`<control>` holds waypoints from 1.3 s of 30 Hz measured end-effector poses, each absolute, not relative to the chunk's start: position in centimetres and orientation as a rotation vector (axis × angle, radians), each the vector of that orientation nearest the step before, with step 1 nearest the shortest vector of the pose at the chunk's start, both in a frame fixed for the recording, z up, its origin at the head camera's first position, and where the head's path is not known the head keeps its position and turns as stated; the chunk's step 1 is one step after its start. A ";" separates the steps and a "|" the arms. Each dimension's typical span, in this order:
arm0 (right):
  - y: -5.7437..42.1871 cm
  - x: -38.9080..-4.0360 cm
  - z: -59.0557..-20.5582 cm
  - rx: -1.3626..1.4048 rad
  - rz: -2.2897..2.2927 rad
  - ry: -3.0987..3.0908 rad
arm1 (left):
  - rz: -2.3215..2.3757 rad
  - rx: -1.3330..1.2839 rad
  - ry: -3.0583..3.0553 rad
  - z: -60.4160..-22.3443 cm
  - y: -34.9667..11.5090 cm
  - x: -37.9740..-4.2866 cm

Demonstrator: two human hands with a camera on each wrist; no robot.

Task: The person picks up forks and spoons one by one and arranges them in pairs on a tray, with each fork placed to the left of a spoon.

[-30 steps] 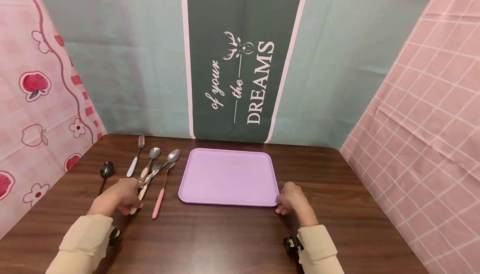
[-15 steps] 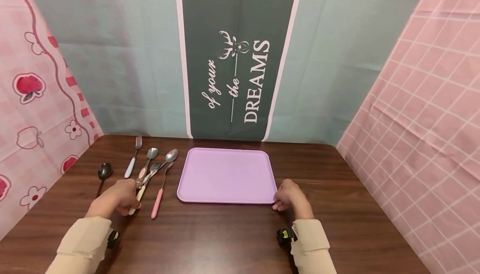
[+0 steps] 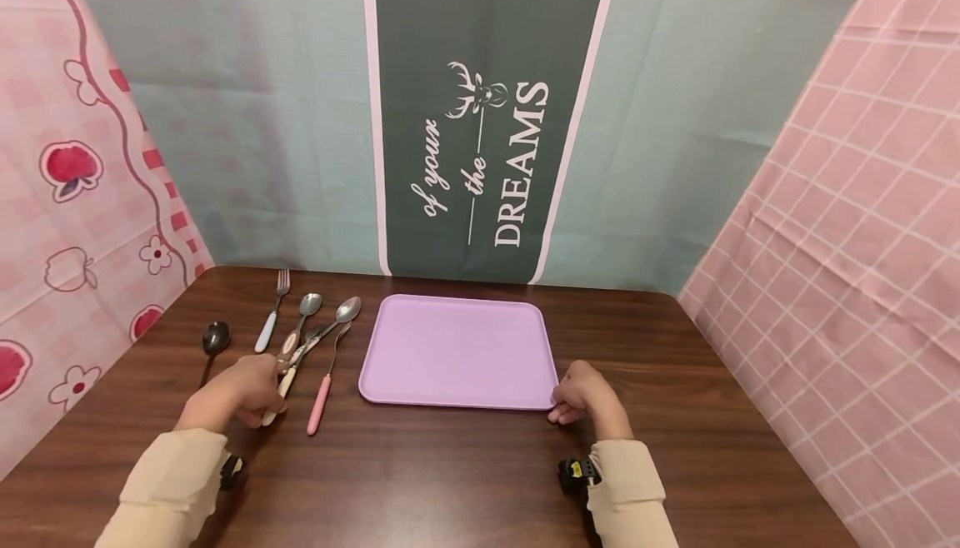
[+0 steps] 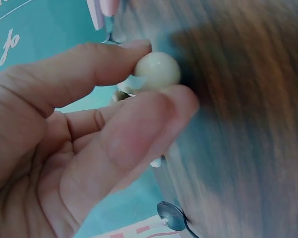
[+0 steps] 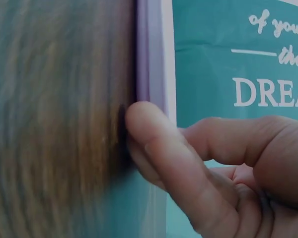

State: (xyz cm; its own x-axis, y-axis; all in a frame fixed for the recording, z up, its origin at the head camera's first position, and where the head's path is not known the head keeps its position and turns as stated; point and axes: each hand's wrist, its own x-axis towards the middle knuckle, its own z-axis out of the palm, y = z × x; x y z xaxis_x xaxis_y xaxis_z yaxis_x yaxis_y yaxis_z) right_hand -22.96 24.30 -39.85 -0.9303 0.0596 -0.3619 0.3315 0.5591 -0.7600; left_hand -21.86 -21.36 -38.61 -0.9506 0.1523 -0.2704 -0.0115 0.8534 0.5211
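My left hand (image 3: 251,386) pinches the cream handle (image 4: 158,69) of a fork (image 3: 288,381) between thumb and finger, near the handle's rounded end. The fork's tines lie by a spoon (image 3: 348,310) whose patterned handle crosses the fork. A second spoon (image 3: 310,305) with a brownish handle lies just left of these. With thumb and fingers my right hand (image 3: 585,398) grips the near right corner of a flat purple tray (image 3: 457,352); in the right wrist view the thumb is at the tray's rim (image 5: 150,74).
Right of the held fork lies a pink-handled utensil (image 3: 319,402) with a thin curved end. A blue-handled fork (image 3: 266,331) is farther back, and a dark spoon (image 3: 215,337) lies at the far left. Patterned cloths stand around the wooden table (image 3: 420,481).
The head view sways slightly. Both hands keep their holds on the fork and the tray, and the cutlery stays where it was.
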 end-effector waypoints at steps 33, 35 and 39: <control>24.7 -23.0 -39.9 0.266 -1.307 2.495 | 0.795 0.236 2.812 -36.8 -21.8 -22.2; 24.7 -23.0 -39.9 0.258 -1.305 2.498 | 0.819 0.236 2.804 -36.7 -21.8 -22.2; 24.7 -23.0 -39.9 0.258 -1.311 2.499 | 0.840 0.236 2.813 -36.8 -21.8 -22.2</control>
